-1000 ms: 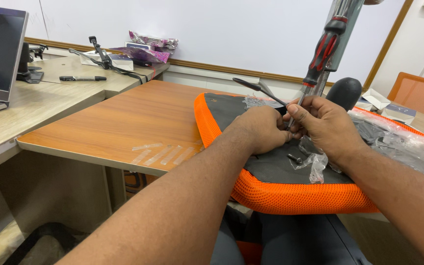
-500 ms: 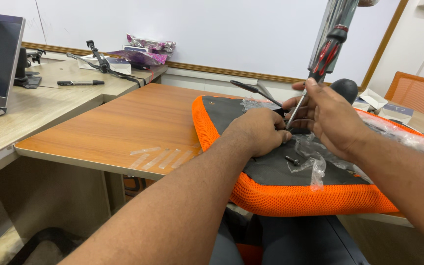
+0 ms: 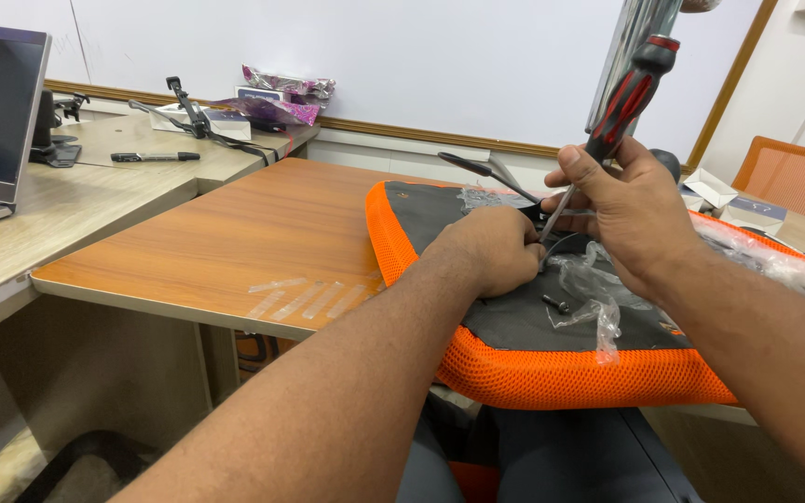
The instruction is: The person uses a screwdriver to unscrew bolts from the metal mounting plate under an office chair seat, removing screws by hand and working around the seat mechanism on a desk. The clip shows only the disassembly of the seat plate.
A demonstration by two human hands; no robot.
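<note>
While upright over the orange-edged seat pad (image 3: pixel 552 377) on the tabletop (image 3: pixel 235 233), stiff, light screwdriver (image 3: pixel 619 107) — right hand (image 3: pixel 631 210) fingers closed round its grippy red-black handle, left hand (image 3: pixel 500 247) curled shut by the tip — best taken by that handle.

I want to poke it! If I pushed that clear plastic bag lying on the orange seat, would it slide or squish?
The clear plastic bag would probably squish: it lies crumpled and wrinkled, so it looks thin and floppy. It seems very light, and would likely slide or flutter on the orange seat. The small dark screw beside it might roll.
</note>
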